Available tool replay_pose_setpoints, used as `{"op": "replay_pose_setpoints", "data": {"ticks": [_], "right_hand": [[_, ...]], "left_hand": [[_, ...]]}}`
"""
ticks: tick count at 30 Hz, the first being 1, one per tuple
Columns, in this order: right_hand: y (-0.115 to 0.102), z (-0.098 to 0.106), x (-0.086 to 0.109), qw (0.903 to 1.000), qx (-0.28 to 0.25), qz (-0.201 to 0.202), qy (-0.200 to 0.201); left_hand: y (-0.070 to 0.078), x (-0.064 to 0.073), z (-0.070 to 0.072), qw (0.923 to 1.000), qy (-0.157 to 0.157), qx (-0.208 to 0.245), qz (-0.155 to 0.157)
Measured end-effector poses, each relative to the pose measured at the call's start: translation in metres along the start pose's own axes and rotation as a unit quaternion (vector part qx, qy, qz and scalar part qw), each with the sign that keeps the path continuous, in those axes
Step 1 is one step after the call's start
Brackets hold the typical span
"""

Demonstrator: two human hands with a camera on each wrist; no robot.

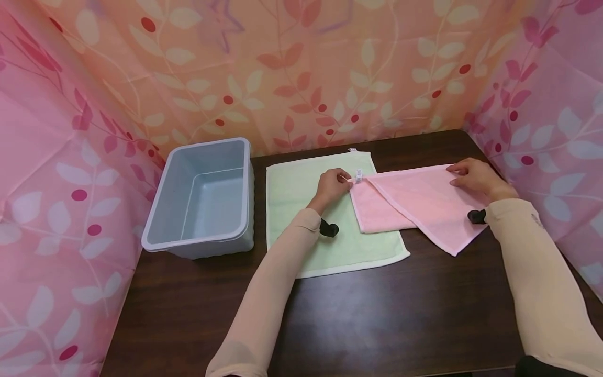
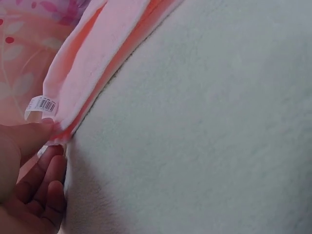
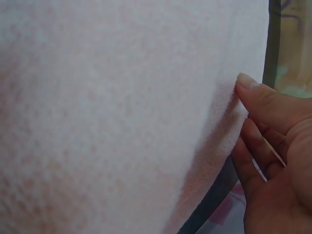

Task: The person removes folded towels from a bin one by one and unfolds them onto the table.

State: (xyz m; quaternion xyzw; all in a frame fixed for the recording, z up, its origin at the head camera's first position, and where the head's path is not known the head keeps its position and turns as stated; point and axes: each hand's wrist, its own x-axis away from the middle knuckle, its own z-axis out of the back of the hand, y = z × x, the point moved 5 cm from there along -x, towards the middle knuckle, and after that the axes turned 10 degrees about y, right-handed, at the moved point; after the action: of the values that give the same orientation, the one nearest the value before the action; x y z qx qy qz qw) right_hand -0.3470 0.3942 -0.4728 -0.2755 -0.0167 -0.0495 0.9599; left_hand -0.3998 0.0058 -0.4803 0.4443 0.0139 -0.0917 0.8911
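Note:
A pink towel (image 1: 414,193) with a white edge lies partly folded, its left part over a light green towel (image 1: 306,193) spread on the table. My left hand (image 1: 333,186) pinches the pink towel's upper left corner, close to a white label (image 2: 43,104). At the upper right corner, my right hand (image 1: 476,178) holds the pink towel's edge; in the right wrist view the thumb (image 3: 248,82) lies on top and the fingers go beneath. One flap of the pink towel hangs slantwise toward the front, over the lower layer.
A grey-blue plastic tub (image 1: 202,199) stands on the dark wooden table (image 1: 377,319), left of the green towel. Flowered curtains (image 1: 301,78) surround the table at the back and both sides. A black wrist camera mount (image 1: 328,229) sits under my left wrist.

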Motion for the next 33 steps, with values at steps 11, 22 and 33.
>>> {"op": "replay_pose_setpoints", "data": {"ticks": [11,22,33], "right_hand": [[0.002,-0.001,0.0,0.9999,0.006,-0.008,-0.006],[-0.001,0.002,0.003,0.9996,0.028,0.008,-0.001],[-0.002,0.0,-0.004,0.9992,0.028,0.004,-0.027]], "left_hand": [[0.003,0.002,0.004,0.9986,0.026,-0.021,-0.04],[0.038,0.019,0.014,0.996,0.003,0.023,-0.086],[0.091,0.095,0.031,0.971,-0.136,0.05,-0.191]]}}
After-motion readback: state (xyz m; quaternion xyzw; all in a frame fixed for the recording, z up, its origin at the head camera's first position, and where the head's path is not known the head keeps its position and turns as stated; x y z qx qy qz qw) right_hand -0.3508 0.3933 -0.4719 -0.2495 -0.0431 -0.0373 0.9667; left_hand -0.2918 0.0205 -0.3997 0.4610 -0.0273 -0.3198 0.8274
